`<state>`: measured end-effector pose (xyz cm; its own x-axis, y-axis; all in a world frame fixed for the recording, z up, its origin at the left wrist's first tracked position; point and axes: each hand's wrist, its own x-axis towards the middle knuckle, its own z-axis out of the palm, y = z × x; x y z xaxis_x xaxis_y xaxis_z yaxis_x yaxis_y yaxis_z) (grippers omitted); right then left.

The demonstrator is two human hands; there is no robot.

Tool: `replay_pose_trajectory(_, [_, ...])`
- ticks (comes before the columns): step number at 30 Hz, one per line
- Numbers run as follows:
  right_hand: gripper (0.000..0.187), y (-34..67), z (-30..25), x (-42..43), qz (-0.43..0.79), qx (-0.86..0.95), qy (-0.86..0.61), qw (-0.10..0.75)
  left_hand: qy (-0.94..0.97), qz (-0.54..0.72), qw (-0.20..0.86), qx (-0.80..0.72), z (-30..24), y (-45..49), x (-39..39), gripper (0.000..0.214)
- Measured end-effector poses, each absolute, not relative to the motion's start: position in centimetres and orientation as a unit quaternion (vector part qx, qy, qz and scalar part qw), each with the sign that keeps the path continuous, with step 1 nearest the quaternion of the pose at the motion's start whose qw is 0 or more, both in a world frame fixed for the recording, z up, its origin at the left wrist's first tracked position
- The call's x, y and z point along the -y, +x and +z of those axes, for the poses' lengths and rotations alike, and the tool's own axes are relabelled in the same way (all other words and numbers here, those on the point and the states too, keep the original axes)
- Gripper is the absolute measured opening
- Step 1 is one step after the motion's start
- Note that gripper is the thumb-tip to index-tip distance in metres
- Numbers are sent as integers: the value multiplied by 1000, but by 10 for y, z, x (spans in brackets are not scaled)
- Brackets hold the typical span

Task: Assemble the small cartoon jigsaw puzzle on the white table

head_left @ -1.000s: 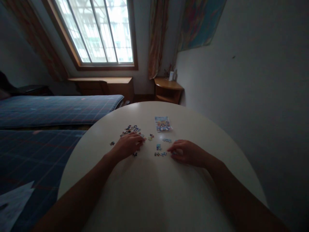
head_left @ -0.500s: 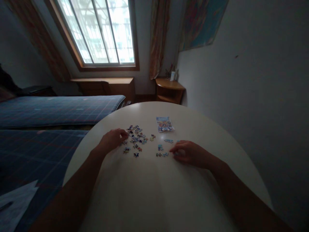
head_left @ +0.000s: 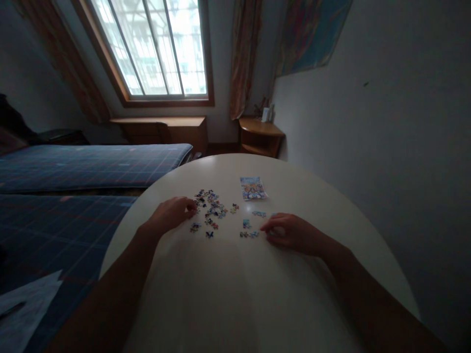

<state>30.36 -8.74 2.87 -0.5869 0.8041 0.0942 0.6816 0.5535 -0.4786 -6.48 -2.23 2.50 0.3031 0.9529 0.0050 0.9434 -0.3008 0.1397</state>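
Observation:
Small jigsaw puzzle pieces lie in a loose heap on the white round table. At the heap's left edge is my left hand, its fingers curled and closed round what looks like a puzzle piece, mostly hidden. My right hand rests on the table to the right, fingers loosely bent and apart, over bluish pieces it partly covers. Just left of its fingertips are a joined strip of pieces and a small blue cluster. Another pale blue strip lies above them.
A printed picture sheet with a cartoon design lies beyond the pieces. Left of the table are beds with blue plaid mattresses and a paper with a pen. A wooden corner shelf stands past the far edge, and a wall rises at right.
The view has shifted slightly. Pieces that lay just beneath my left fingertips no longer show there, and that hand is curled a little tighter. My right hand stays nearly still.

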Motion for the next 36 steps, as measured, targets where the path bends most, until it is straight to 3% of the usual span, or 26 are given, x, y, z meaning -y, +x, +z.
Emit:
replay_pose_trajectory(11, [24,304,28,88,199,865,-437,146,703,46,-2,-710,32,-77,20,23])
replay_pose_trajectory(29, [23,304,29,88,208,861,-436,160,700,12,43,-712,29,-79,24,10])
replay_pose_trajectory(36, [23,303,30,90,209,859,-440,156,780,106,1,-616,16,-56,18,34])
